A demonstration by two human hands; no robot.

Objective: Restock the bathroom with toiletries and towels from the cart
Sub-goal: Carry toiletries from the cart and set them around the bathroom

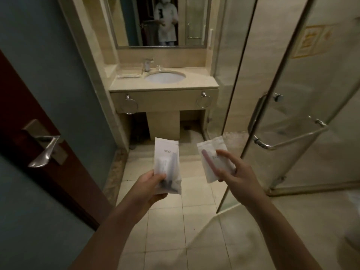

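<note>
— How far along is the restocking looking?
— Early, I'd judge; the left hand (151,184) is gripping a white packet (166,152) of toiletries, well short of the sink (165,77); the right hand (233,176) is pinching a second packet (209,152), equally short of the sink; neither is lying on the counter (136,85) yet.
— Towels?
— None showing; below the sink one towel ring (131,106) and a second ring (203,101) are hanging bare; the cart isn't showing.
— The room?
— Far left of the sink a dark door (19,106) is standing open; a tray (128,76) is sitting just left of the sink; a mirror (136,20) is hanging above the sink; right of the sink a glass shower door (292,78) is standing ajar.
</note>
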